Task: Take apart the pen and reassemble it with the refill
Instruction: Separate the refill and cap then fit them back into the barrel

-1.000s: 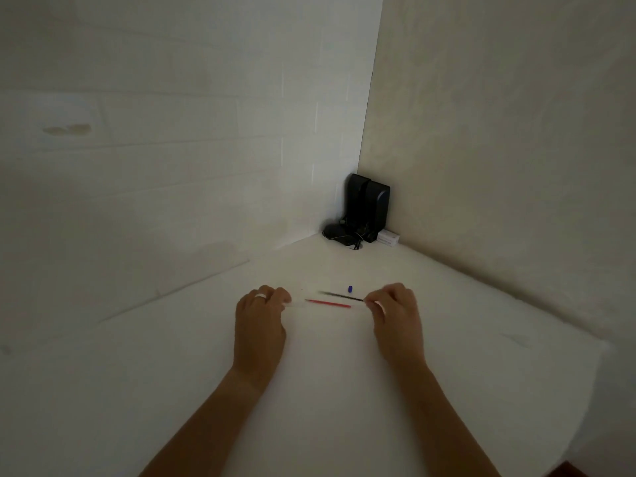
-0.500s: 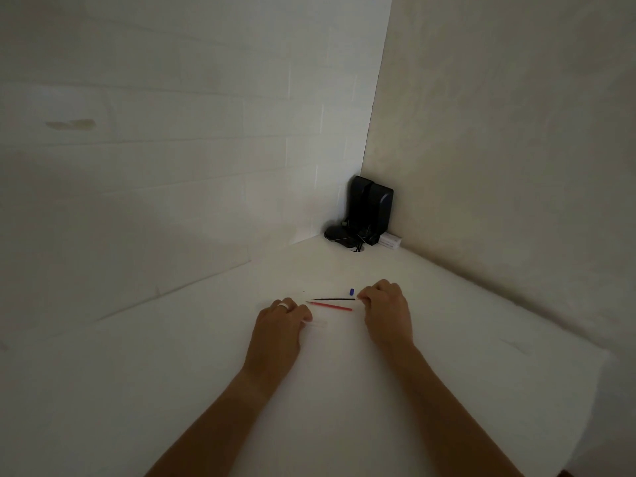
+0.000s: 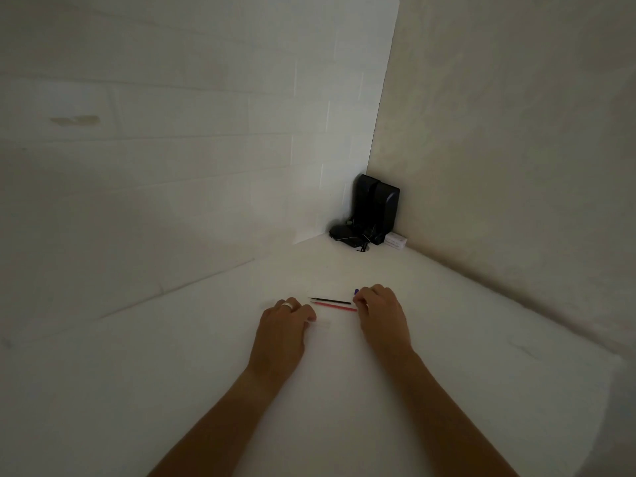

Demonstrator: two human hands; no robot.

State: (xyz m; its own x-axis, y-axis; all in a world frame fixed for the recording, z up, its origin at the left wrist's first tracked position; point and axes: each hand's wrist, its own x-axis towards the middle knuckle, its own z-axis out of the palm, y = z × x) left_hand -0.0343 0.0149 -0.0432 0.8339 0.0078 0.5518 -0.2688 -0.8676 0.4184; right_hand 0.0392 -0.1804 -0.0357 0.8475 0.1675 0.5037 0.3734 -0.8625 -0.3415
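Observation:
A thin black refill (image 3: 330, 300) and a red refill (image 3: 334, 307) lie side by side on the white table (image 3: 344, 390), between my hands. My left hand (image 3: 284, 333), with a ring on one finger, is closed on the clear pen barrel (image 3: 322, 324), whose end sticks out to the right just in front of the red refill. My right hand (image 3: 380, 313) rests with its fingers curled at the right ends of both refills. A small blue cap (image 3: 356, 291) peeks out behind its fingertips. Whether those fingers pinch anything is hidden.
Two black speakers (image 3: 377, 208) with a dark mouse and cables (image 3: 344, 233) stand in the far corner, next to a small white box (image 3: 395, 241). White walls close the table on the left and right.
The black refill, held up in my right hand a second ago, now lies on the table next to the red one. My left hand has moved right with the barrel.

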